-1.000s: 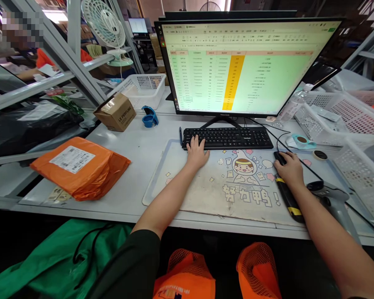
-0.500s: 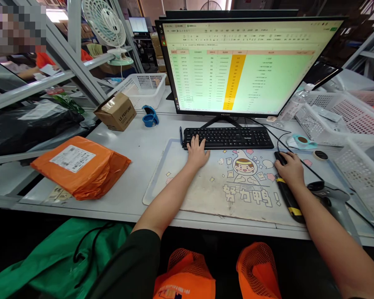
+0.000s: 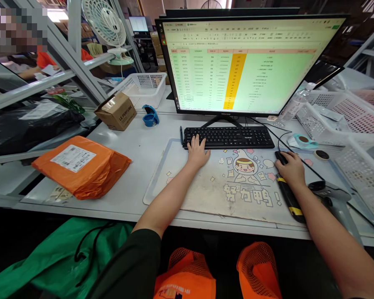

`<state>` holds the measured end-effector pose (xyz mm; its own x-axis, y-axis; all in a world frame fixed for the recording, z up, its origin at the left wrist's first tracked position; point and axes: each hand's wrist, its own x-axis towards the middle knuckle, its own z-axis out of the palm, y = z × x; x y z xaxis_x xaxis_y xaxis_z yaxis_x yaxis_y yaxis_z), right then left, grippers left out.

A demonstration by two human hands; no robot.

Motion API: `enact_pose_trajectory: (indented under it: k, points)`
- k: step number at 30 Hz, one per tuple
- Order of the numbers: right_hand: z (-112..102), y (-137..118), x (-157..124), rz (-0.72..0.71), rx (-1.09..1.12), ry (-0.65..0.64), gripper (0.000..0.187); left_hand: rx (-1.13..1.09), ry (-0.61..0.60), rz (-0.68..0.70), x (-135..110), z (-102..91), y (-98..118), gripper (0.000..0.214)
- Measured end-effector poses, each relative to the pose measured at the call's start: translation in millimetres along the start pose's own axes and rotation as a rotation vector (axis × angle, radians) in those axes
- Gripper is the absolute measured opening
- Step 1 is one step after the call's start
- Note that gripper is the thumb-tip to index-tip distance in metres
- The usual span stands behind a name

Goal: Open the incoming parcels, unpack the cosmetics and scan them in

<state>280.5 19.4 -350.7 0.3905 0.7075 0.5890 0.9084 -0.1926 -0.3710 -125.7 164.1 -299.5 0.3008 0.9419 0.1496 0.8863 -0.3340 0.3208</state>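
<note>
My left hand rests with spread fingers on the left end of a black keyboard. Over at the right, my right hand is wrapped round a black computer mouse, much of it hidden under the palm. Both lie at a pale desk mat printed with a cartoon figure. Behind the keyboard stands a monitor showing a spreadsheet with one orange column. Just below my right wrist is a black and yellow tool handle, partly covered by my forearm.
An orange parcel with a white label lies left, near a cardboard box and a blue tape dispenser. White baskets and a plastic bottle stand right. A grey scanner sits beside my right forearm. A fan is at upper left.
</note>
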Motion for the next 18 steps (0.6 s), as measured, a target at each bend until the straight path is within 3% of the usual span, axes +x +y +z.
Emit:
enact_pose_trajectory:
  k: [18]
  points:
    - [-2.9,-2.3,-0.8,0.023,-0.004,-0.01,0.052,-0.005,-0.002,0.001,0.1,0.7,-0.5,0.068]
